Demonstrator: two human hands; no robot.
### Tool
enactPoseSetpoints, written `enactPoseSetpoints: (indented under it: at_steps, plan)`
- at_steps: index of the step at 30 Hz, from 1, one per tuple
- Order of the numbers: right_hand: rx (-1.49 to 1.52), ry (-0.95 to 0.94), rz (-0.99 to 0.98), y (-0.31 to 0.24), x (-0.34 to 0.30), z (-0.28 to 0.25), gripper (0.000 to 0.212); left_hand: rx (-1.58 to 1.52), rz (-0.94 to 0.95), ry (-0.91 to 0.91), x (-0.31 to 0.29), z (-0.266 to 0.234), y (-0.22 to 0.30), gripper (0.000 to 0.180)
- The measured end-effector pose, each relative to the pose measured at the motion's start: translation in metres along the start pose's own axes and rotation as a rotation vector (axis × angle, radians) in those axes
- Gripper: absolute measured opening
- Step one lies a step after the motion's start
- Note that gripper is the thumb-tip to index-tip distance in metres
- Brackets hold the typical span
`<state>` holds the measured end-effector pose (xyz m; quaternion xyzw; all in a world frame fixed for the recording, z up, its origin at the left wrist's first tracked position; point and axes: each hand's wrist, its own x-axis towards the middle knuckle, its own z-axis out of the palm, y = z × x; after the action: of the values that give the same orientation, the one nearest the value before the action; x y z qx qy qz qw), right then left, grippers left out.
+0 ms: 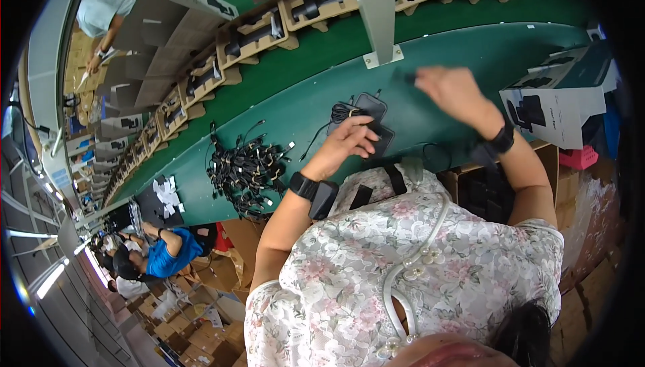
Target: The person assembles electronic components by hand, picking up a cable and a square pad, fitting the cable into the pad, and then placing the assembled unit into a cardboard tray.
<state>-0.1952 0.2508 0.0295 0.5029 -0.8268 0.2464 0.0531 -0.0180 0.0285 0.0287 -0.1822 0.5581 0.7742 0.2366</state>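
My left hand (344,144) lies by a few flat black rounded devices (371,106) on the green table, its fingers loosely bent and apart. A coiled black cable (342,111) rests on these devices, beside my fingers. My right hand (457,96) is raised over the table to the right, its fingers drawn together. At its fingertips is a small dark thing (406,77), too smeared by motion to name. To the left of my left hand spreads a heap of tied black cables (247,169).
Beyond the green table (302,92), a belt carries a row of brown pulp trays (316,8) with black items. A metal post (376,18) stands ahead. Printed boxes (557,108) stand at the right. A person in blue (171,251) sits farther left; another (104,14) is across the belt.
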Motion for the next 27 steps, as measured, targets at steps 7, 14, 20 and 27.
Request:
enactPoseSetpoints:
  at_steps: [7,14,20,27]
  plan:
    - [-0.35,0.249,0.278,0.09,0.097,-0.012,0.018,0.047,-0.077,0.067,-0.012,-0.018,-0.04,0.029]
    - [-0.678,-0.411,0.272,0.145,0.176,0.017,0.02,0.028,-0.101,0.213,-0.017,-0.027,-0.06,0.028]
    - [-0.553,-0.191,0.317,0.151,0.188,0.056,0.022,-0.007,-0.065,0.343,-0.025,-0.033,-0.067,0.027]
    - [-0.426,0.176,0.321,0.135,0.171,0.082,0.024,-0.023,0.008,0.604,-0.013,-0.041,-0.076,0.023]
